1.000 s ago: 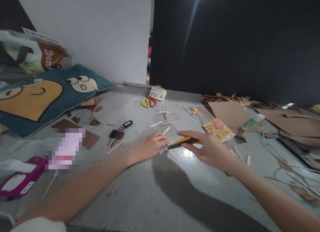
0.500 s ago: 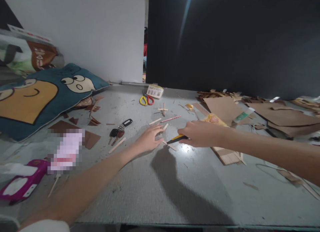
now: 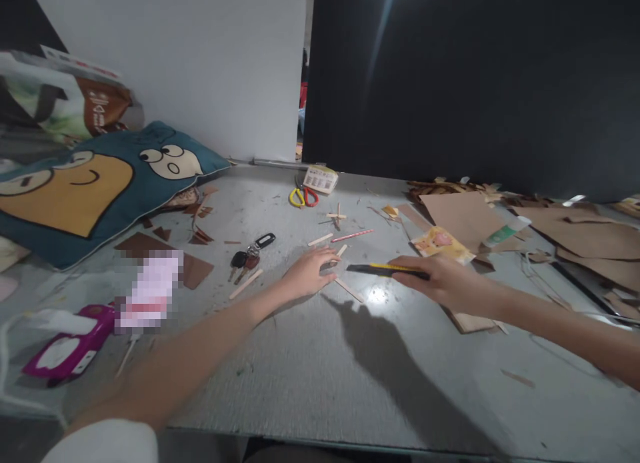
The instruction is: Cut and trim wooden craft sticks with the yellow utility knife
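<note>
In my right hand (image 3: 425, 276) is a yellow and black utility knife (image 3: 380, 270), its tip pointing left over the table. Fingers and thumb apart, my left hand (image 3: 313, 272) rests low on the tabletop. Just past its fingertips lies a short wooden craft stick (image 3: 341, 252); whether they touch is hard to tell. A longer craft stick (image 3: 349, 290) slants away near the thumb. Behind the hands are another stick (image 3: 320, 239), a pink striped stick (image 3: 353, 236) and a small crossed-stick piece (image 3: 337, 216).
Keys (image 3: 246, 258), a lone stick (image 3: 246, 284) and a magenta glue gun (image 3: 75, 346) lie left, near a teal cushion (image 3: 165, 146). Red-and-yellow-handled scissors (image 3: 303, 196) sit at the back. Cardboard sheets (image 3: 463, 216), a yellow packet (image 3: 443, 244) and a glue tube (image 3: 507, 231) are right.
My right hand has drawn the knife back to the right, off the craft stick by my left thumb. The left hand stays near the sticks. The whole view has shifted slightly.
</note>
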Motion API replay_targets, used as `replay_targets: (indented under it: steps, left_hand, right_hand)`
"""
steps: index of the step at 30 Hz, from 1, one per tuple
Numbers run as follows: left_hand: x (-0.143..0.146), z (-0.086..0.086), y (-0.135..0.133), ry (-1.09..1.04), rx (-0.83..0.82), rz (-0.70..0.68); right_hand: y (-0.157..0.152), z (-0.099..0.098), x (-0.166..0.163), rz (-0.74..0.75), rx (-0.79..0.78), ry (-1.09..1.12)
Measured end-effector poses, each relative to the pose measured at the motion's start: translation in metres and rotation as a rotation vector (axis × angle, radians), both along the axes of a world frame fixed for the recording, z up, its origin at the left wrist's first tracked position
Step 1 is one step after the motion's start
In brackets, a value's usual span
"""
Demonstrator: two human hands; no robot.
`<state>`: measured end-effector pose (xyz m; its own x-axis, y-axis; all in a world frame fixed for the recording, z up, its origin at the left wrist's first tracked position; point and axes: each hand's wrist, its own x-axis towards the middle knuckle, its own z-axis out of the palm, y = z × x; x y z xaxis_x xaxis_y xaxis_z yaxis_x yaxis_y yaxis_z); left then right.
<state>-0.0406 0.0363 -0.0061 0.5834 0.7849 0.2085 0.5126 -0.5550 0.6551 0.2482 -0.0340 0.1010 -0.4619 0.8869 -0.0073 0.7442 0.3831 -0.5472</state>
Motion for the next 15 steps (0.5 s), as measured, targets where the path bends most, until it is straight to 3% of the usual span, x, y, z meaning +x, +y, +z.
replay_targets:
  steps: [2, 5, 8, 10, 15]
  left_hand:
    - [0.000, 0.000, 0.000, -0.009, -0.001, -0.002]
    - [-0.001, 0.001, 0.000, -0.006, -0.004, -0.001]
    - [-0.002, 0.000, 0.001, 0.000, 0.004, 0.000]
    - [-0.002, -0.002, 0.003, 0.001, 0.014, -0.006]
    - [-0.005, -0.007, 0.004, -0.007, 0.035, 0.015]
  right_hand:
    - [-0.005, -0.004, 0.006, -0.084, -0.035, 0.204]
    - [-0.010, -0.017, 0.008, -0.227, -0.263, 0.586]
    - [-0.007, -0.034, 0.000, -0.298, -0.373, 0.893]
    - [-0.001, -0.045, -0.009, -0.295, -0.381, 1.034]
    - [0.015, -0.065, -0.034, -0.268, -0.457, 1.128]
